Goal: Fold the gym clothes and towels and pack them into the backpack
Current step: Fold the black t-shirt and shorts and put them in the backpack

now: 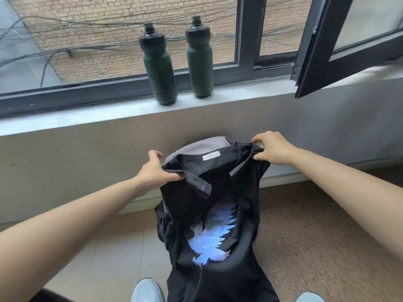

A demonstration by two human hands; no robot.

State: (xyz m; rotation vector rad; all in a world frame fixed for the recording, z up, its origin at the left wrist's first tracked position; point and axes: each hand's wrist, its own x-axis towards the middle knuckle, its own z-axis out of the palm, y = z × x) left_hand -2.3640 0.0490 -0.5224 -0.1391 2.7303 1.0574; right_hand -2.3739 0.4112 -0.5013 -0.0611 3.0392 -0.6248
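Observation:
A black T-shirt [218,214] with a blue wing print hangs in front of me, its white neck label facing me. My left hand [153,171] pinches its left shoulder, and my right hand [271,149] pinches its right shoulder, a little higher. Behind the shirt a grey and black backpack [205,144] stands on the floor against the wall, mostly hidden by the cloth. The shirt's hem hangs down to my shoes.
Two dark green bottles [158,66] [199,59] stand on the window sill [87,116] above. An open window sash [322,44] juts in at the upper right. My light shoes [147,290] show at the bottom, on tile left and speckled floor right.

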